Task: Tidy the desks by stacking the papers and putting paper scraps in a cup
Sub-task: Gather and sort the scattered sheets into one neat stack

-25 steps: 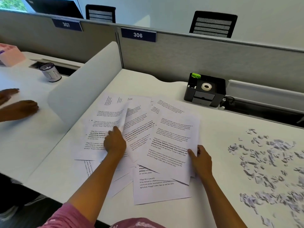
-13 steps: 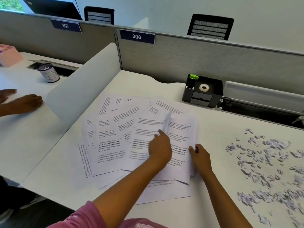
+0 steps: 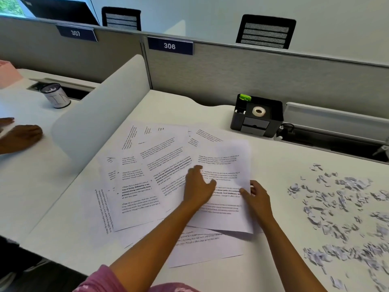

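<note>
White printed papers [image 3: 147,186] lie spread and overlapping on the near desk [image 3: 273,165]; the left hand [image 3: 197,186] rests on them w/ fingers spread flat, palm down; the right hand [image 3: 255,197] pinches the right edge of the top sheet [image 3: 227,165], thumb on top, and its upper part looks blurred, perhaps lifted; paper scraps [image 3: 336,207] are scattered on the same desk, well apart to the right; a cup [image 3: 55,95] stands on the next desk, behind the divider [image 3: 101,119]; a black organizer [image 3: 256,114] w/ a tape roll sits near the partition
</note>
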